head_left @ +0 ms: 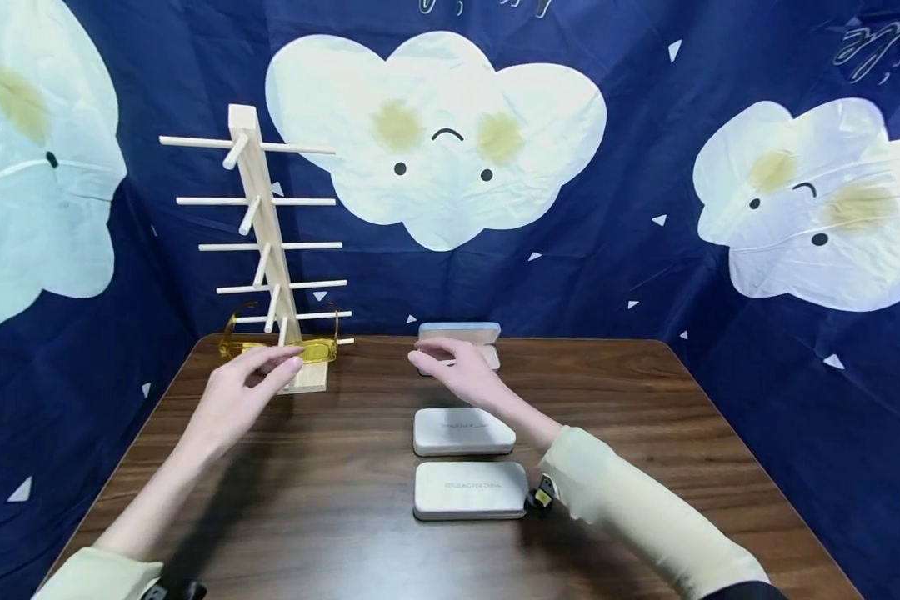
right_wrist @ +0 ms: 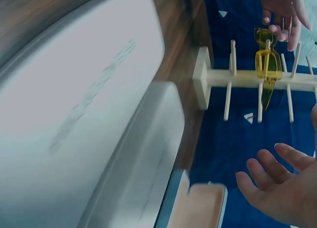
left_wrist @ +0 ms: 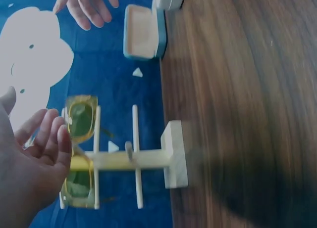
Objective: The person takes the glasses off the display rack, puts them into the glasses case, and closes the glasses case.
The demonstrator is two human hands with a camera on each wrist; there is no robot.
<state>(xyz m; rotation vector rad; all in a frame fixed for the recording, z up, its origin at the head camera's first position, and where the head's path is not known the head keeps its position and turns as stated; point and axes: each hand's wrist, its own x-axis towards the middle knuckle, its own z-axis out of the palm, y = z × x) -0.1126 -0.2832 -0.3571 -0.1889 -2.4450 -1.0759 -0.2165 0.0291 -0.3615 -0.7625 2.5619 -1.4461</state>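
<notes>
A pair of yellow-framed glasses with tinted lenses sits across the lower pegs of a wooden display rack. My left hand hovers right by the frame, its fingers loosely bent with nothing pinched between them; the left wrist view shows the fingertips beside the glasses. Over on the right, my right hand hangs in the air with relaxed, slightly bent fingers and holds nothing. Behind and partly hidden by it stands an opened glasses case with a blue edge and pale lining.
Two closed white glasses cases, one farther back and one nearer, lie in a column in front of the opened case. The brown wooden table ends at a blue cloth backdrop with cloud prints.
</notes>
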